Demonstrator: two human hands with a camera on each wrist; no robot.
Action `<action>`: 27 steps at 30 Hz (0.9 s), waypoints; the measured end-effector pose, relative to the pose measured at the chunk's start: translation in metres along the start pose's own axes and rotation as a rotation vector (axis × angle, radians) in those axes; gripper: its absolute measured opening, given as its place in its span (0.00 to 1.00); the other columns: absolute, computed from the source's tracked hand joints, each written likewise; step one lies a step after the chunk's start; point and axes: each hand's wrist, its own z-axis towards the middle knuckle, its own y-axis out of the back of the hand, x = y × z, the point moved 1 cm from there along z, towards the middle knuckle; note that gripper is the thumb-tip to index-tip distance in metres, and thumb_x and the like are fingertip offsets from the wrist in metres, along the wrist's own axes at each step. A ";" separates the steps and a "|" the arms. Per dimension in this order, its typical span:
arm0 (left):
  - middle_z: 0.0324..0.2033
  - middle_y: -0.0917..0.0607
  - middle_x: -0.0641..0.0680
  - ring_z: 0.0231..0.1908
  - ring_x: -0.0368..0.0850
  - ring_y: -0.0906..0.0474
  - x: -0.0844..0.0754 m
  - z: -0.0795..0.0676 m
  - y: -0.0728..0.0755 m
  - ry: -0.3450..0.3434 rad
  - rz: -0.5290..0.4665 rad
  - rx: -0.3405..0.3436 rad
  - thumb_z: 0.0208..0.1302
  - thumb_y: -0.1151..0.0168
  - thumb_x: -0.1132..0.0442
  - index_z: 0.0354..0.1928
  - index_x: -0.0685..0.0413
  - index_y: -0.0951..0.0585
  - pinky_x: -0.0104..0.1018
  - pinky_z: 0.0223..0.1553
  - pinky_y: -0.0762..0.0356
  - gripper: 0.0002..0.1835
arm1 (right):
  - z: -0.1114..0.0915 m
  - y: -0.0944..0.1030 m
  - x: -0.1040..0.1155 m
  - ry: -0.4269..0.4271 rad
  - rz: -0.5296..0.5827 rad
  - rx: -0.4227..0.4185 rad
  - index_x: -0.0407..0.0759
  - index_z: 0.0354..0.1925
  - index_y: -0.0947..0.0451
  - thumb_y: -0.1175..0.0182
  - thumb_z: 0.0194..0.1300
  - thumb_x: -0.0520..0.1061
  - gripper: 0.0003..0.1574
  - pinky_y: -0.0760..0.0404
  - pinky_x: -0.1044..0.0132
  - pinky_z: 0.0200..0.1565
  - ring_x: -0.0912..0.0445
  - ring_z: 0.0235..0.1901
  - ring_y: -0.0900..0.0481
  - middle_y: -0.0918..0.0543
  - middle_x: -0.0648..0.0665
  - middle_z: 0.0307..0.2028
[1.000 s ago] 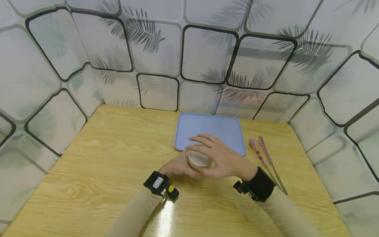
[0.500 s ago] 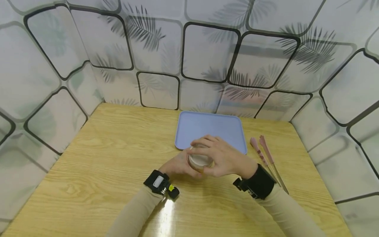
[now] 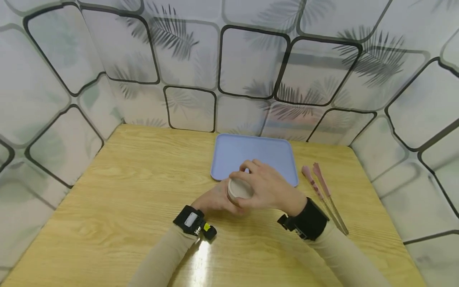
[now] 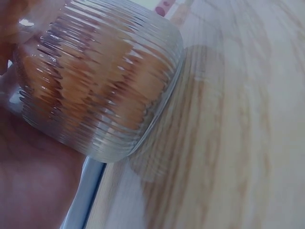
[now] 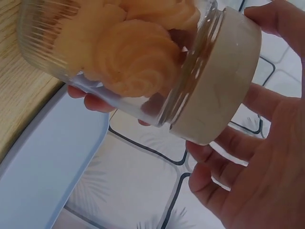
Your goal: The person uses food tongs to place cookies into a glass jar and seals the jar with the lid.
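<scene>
A clear ribbed jar (image 4: pixel 109 90) stands on or just above the table; I cannot tell if its base touches. Swirled orange-brown cookies (image 5: pixel 136 57) fill it. My left hand (image 3: pixel 214 199) wraps round the side of the jar and holds it. A beige lid (image 5: pixel 217 78) sits over the jar's mouth, with the threaded glass neck showing just beneath its rim. My right hand (image 3: pixel 269 186) grips the lid by its edge, the thumb on the near side and fingers on the far side. From the head view, the jar's body is mostly hidden by both hands.
Behind the hands lies a blue tray (image 3: pixel 256 149) on the wooden table (image 3: pixel 118 207). To the right are two pink-handled utensils with metal shafts (image 3: pixel 333 211), side by side. A patterned curtain (image 3: pixel 193 71) encloses the back and sides.
My right hand has shifted slightly left and turned round the lid, its fingers more bent and spread. The left hand with the jar has stayed nearly still.
</scene>
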 end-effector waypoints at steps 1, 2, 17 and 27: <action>0.64 0.28 0.58 0.60 0.50 0.28 0.001 0.000 0.001 -0.001 0.009 -0.005 0.48 0.22 0.71 0.76 0.48 0.42 0.45 0.63 0.26 0.55 | 0.001 0.000 0.001 -0.015 -0.003 0.002 0.55 0.57 0.17 0.32 0.56 0.64 0.32 0.19 0.61 0.36 0.53 0.41 0.26 0.20 0.46 0.48; 0.65 0.28 0.58 0.60 0.50 0.28 0.001 -0.001 0.001 -0.004 0.016 -0.007 0.48 0.22 0.70 0.77 0.48 0.43 0.45 0.63 0.26 0.55 | 0.002 0.000 0.002 -0.031 -0.003 0.004 0.55 0.56 0.17 0.32 0.56 0.65 0.32 0.19 0.61 0.36 0.53 0.40 0.25 0.20 0.46 0.47; 0.60 0.25 0.57 0.57 0.49 0.24 -0.001 0.001 0.001 0.003 -0.010 0.001 0.47 0.22 0.74 0.71 0.48 0.37 0.44 0.62 0.24 0.49 | 0.000 -0.003 0.005 -0.212 -0.115 -0.060 0.42 0.41 0.22 0.52 0.67 0.81 0.45 0.26 0.64 0.24 0.54 0.24 0.27 0.24 0.46 0.28; 0.64 0.25 0.56 0.61 0.48 0.27 -0.002 0.000 0.002 -0.012 0.015 0.006 0.48 0.23 0.72 0.72 0.50 0.36 0.45 0.66 0.29 0.49 | 0.000 0.013 -0.010 0.070 0.064 0.090 0.56 0.72 0.31 0.32 0.55 0.75 0.53 0.27 0.38 0.62 0.45 0.69 0.32 0.30 0.45 0.72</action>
